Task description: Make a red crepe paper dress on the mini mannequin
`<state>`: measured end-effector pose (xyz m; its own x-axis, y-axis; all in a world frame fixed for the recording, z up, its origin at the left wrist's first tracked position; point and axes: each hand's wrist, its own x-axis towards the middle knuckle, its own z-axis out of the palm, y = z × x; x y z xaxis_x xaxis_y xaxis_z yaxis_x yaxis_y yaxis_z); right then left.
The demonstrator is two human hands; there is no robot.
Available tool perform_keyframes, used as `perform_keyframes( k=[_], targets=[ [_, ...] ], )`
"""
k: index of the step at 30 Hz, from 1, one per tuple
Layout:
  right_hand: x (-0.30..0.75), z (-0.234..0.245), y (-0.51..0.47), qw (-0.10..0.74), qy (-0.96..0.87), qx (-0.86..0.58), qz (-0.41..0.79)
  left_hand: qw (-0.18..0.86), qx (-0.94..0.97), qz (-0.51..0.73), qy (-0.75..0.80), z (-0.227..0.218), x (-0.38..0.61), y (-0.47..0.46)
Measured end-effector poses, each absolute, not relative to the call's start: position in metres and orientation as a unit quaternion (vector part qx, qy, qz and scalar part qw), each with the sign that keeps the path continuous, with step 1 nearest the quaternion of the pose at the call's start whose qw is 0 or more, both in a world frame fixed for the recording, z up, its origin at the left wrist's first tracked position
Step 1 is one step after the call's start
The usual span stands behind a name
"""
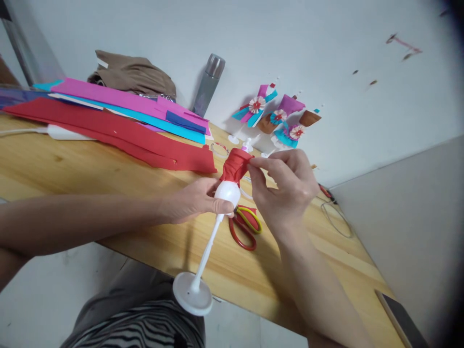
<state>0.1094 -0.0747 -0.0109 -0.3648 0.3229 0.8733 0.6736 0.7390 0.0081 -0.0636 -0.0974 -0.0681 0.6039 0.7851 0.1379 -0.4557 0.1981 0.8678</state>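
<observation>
A small white mannequin [227,192] on a thin stand with a round base is held tilted over the table's front edge. Red fabric [235,165] wraps its upper part. My left hand [195,199] grips the white lower body, its thumb across the front. At the right edge of the red fabric, my right hand [286,181] pinches with thumb and forefinger; whether a pin or only cloth is between the fingertips is hidden. Scissors [243,227] with red and yellow handles lie on the table beneath the mannequin, beside a red scrap.
Long red fabric [145,145] and pink and blue pieces [123,108] lie at the left. Behind stand a grey bottle [210,84], brown cloth [134,72] and several dressed mannequins [279,116] by the wall. A dark flat device [400,319] lies at the right edge.
</observation>
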Motion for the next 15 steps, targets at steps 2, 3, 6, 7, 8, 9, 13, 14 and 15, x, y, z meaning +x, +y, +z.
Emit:
perform_keyframes(
  k=[2, 3, 6, 7, 8, 9, 13, 14, 15],
  targets=[
    [0.114, -0.011, -0.077, 0.481, -0.797, -0.324, -0.168, 0.755, 0.478, 0.414, 0.174, -0.069, -0.063, -0.097],
    [0.118, -0.011, -0.078, 0.49, -0.791, -0.33, -0.161, 0.756, 0.475, 0.416, 0.173, -0.069, -0.063, -0.097],
    [0.132, -0.012, -0.079, 0.529, -0.762, -0.346, -0.138, 0.757, 0.461, 0.43, 0.17, -0.068, -0.064, -0.095],
    [0.136, -0.013, -0.079, 0.533, -0.759, -0.354, -0.124, 0.755, 0.457, 0.438, 0.17, -0.068, -0.064, -0.095],
    [0.139, -0.014, -0.079, 0.527, -0.762, -0.362, -0.104, 0.752, 0.455, 0.446, 0.171, -0.068, -0.064, -0.094],
    [0.141, -0.015, -0.078, 0.515, -0.77, -0.366, -0.087, 0.748, 0.455, 0.451, 0.171, -0.067, -0.065, -0.093],
    [0.136, -0.015, -0.078, 0.496, -0.792, -0.335, -0.12, 0.739, 0.474, 0.452, 0.16, -0.069, -0.064, -0.091],
    [0.133, -0.015, -0.077, 0.507, -0.787, -0.32, -0.147, 0.738, 0.478, 0.451, 0.155, -0.07, -0.064, -0.091],
    [0.129, -0.015, -0.076, 0.513, -0.784, -0.307, -0.167, 0.739, 0.479, 0.45, 0.151, -0.071, -0.063, -0.091]
  ],
)
